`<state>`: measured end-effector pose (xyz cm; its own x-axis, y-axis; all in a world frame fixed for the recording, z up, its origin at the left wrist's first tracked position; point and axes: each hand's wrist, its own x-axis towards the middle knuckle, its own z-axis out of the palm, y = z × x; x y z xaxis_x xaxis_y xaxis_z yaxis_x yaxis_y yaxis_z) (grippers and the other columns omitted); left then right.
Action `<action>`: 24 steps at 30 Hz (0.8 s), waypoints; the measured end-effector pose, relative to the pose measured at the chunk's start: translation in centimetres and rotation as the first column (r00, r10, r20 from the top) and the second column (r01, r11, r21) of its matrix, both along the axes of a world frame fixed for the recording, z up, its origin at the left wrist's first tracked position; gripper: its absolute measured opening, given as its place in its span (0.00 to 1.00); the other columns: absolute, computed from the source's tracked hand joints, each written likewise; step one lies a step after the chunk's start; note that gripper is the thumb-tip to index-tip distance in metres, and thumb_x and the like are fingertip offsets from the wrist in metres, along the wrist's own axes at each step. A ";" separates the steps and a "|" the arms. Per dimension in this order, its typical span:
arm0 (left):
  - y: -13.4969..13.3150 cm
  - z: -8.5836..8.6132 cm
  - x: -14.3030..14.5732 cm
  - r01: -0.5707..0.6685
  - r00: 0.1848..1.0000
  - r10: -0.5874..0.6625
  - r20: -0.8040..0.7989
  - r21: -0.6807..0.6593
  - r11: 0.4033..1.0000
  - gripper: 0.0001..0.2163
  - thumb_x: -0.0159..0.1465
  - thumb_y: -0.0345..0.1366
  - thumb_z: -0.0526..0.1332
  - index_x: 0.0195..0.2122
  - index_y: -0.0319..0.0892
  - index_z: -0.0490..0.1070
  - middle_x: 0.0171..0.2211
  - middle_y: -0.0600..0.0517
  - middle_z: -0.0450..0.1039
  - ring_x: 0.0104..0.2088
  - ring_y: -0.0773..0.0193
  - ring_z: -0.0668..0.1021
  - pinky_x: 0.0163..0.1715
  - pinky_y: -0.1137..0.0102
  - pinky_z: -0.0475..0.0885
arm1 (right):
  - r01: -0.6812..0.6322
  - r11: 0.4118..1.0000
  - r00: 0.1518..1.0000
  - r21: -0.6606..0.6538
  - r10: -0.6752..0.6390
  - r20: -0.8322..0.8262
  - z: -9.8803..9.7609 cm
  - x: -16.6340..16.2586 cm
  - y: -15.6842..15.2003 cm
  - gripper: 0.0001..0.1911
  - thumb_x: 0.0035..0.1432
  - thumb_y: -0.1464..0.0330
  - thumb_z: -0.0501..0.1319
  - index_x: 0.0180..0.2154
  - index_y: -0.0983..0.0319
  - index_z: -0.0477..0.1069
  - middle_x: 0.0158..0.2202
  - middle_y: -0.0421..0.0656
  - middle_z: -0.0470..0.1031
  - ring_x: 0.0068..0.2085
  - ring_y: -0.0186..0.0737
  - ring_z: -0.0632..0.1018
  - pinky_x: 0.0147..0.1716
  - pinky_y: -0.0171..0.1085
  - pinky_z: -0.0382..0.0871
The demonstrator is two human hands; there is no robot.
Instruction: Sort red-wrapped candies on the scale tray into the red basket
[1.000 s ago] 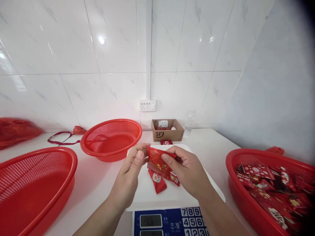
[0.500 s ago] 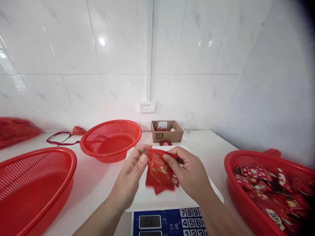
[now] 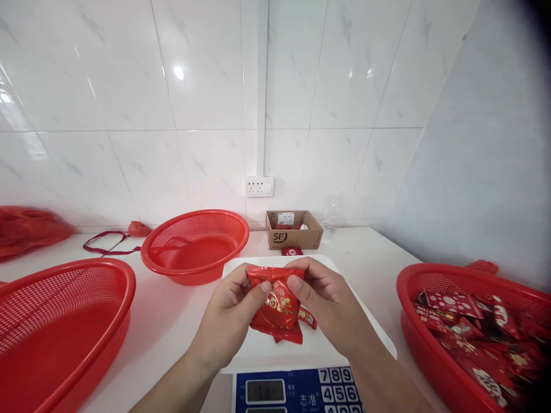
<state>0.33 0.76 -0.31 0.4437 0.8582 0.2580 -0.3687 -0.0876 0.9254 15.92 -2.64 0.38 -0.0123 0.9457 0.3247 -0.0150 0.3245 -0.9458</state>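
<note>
Holding a red packet (image 3: 278, 304) above the scale pan (image 3: 267, 351)

The red packet, printed with gold figures, hangs upright between my two hands, over the middle of the white pan and clear of it. My left hand (image 3: 230, 312) is closed on the packet's upper left corner, thumb in front and fingers behind. My right hand (image 3: 331, 301) pinches the upper right corner in the same way. The sealed top edge runs level between the two thumbs.

Under the packet, smaller red sachets (image 3: 307, 316) lie on the pan, partly hidden. The pan belongs to a scale whose blue keypad (image 3: 340, 393) and display (image 3: 259, 391) sit at the near edge of the view; the reading is too blurred to tell.

To my right, a red basket (image 3: 407, 284) holds a heap of red wrapped sweets (image 3: 469, 330). To my left stands a second red basket (image 3: 124, 287), and a third (image 3: 189, 271) sits beyond the pan's far left corner. Behind the pan, against the tiled wall, are a single red sachet (image 3: 291, 250), a cardboard box (image 3: 294, 236), a clear bottle (image 3: 330, 217) and a wall socket (image 3: 259, 186).
</note>
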 end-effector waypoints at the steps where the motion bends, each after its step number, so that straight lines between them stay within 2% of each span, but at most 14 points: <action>1: 0.0 0.0 -0.1 -0.021 1.000 0.021 0.017 0.002 1.000 0.05 0.64 0.36 0.63 0.39 0.42 0.75 0.33 0.52 0.79 0.33 0.63 0.79 0.32 0.71 0.73 | -0.031 0.999 0.999 -0.020 0.030 -0.036 0.0 -0.1 0.0 0.14 0.56 0.56 0.64 0.36 0.59 0.70 0.30 0.39 0.75 0.29 0.35 0.74 0.28 0.33 0.69; 5: -0.2 0.0 -0.2 -0.048 0.996 0.046 0.077 0.026 0.999 0.05 0.63 0.36 0.64 0.39 0.42 0.75 0.35 0.52 0.79 0.35 0.62 0.79 0.35 0.71 0.73 | -0.099 0.992 0.990 -0.081 0.091 -0.105 -0.1 -0.4 -0.1 0.13 0.57 0.58 0.65 0.37 0.60 0.71 0.32 0.41 0.76 0.31 0.36 0.76 0.31 0.36 0.72; 10: -0.6 0.3 -0.1 0.025 0.997 -0.026 0.079 0.015 1.000 0.08 0.63 0.40 0.64 0.40 0.43 0.76 0.38 0.49 0.79 0.38 0.58 0.79 0.36 0.68 0.74 | -0.079 0.996 0.991 -0.033 0.075 -0.111 0.0 -0.2 -0.4 0.11 0.58 0.60 0.64 0.33 0.61 0.72 0.29 0.39 0.75 0.30 0.35 0.75 0.28 0.34 0.72; 14: -0.8 0.3 -0.1 -0.041 0.998 0.039 0.058 0.033 0.999 0.08 0.62 0.39 0.65 0.39 0.42 0.77 0.36 0.50 0.79 0.36 0.60 0.78 0.34 0.70 0.72 | -0.148 0.985 0.982 -0.092 0.136 -0.128 0.2 -0.2 -0.7 0.14 0.58 0.56 0.64 0.37 0.61 0.71 0.31 0.40 0.73 0.28 0.35 0.75 0.25 0.35 0.74; 16: -0.8 0.2 -0.1 -0.113 0.992 0.110 0.062 0.053 0.992 0.06 0.62 0.38 0.65 0.37 0.42 0.77 0.34 0.51 0.79 0.34 0.62 0.78 0.33 0.71 0.71 | -0.178 0.979 0.982 -0.095 0.170 -0.088 0.2 -0.2 -0.8 0.16 0.58 0.56 0.63 0.43 0.59 0.70 0.36 0.41 0.74 0.30 0.36 0.76 0.27 0.37 0.75; 19: -0.6 -0.1 0.0 -0.168 0.985 0.163 0.062 0.084 0.982 0.06 0.62 0.38 0.66 0.36 0.42 0.77 0.33 0.51 0.78 0.35 0.62 0.78 0.35 0.71 0.71 | -0.207 0.976 0.978 -0.063 0.207 -0.002 0.1 -0.3 -0.7 0.16 0.59 0.58 0.63 0.47 0.57 0.68 0.42 0.42 0.75 0.38 0.39 0.78 0.35 0.40 0.75; 21: -0.5 -0.2 0.1 -0.188 0.981 0.184 0.056 0.093 0.978 0.06 0.62 0.38 0.66 0.36 0.42 0.77 0.34 0.51 0.78 0.36 0.61 0.78 0.36 0.70 0.72 | -0.191 0.980 0.978 -0.061 0.195 0.069 0.1 -0.4 -0.6 0.12 0.62 0.60 0.61 0.46 0.57 0.69 0.40 0.42 0.76 0.41 0.40 0.78 0.40 0.41 0.74; 24: -0.4 -0.1 0.2 -0.197 0.980 0.197 0.018 0.110 0.974 0.07 0.62 0.39 0.65 0.37 0.42 0.77 0.35 0.51 0.78 0.36 0.61 0.77 0.35 0.71 0.72 | -0.107 0.992 0.978 -0.060 0.116 0.175 0.1 -0.5 -0.3 0.10 0.65 0.62 0.56 0.42 0.59 0.71 0.36 0.41 0.77 0.39 0.39 0.78 0.39 0.40 0.73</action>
<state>0.50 0.34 -0.43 0.2667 0.8947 0.3583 -0.3401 -0.2605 0.9036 15.42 -2.96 0.45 -0.1719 0.9501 0.2602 0.1214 0.2826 -0.9515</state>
